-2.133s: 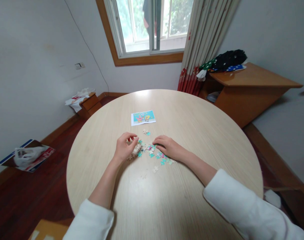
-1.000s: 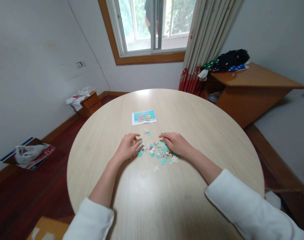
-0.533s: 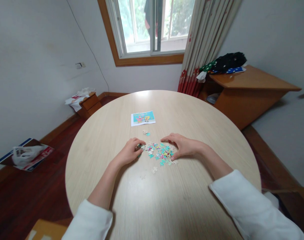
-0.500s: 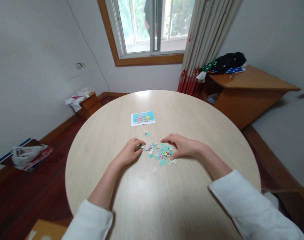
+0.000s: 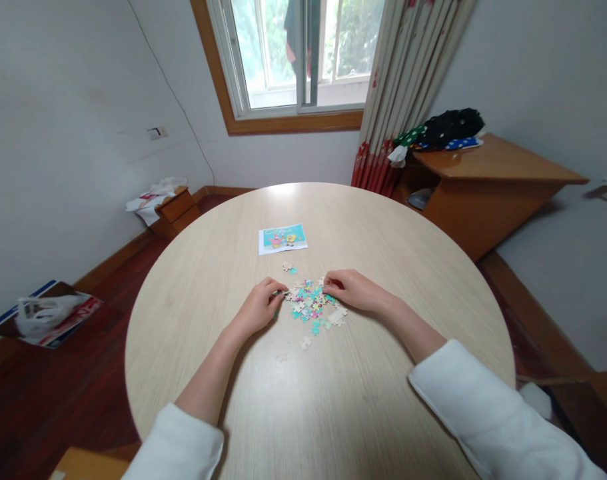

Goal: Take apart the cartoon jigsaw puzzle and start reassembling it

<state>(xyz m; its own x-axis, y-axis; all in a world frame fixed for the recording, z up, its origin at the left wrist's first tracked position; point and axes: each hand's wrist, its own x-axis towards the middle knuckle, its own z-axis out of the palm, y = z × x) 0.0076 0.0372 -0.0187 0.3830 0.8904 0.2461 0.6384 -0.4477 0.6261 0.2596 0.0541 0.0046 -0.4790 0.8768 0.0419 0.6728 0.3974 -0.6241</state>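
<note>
While the left hand [image 5: 257, 305] and right hand [image 5: 356, 291] curl beside the mid-frame pieces [image 5: 310, 305], whether pinching any cannot be told, light, low strokes should limit stacking.

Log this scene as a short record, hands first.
Left hand: at pile's left edge, fingers curled; hold unclear
Right hand: at pile's right side, fingers bent; hold unclear
Puzzle pieces: loose pile between the hands, a few strays apart
Printed picture: flat, beyond the pile
Table: round, pale
Window: beyond table
Curtain: right of window
</note>
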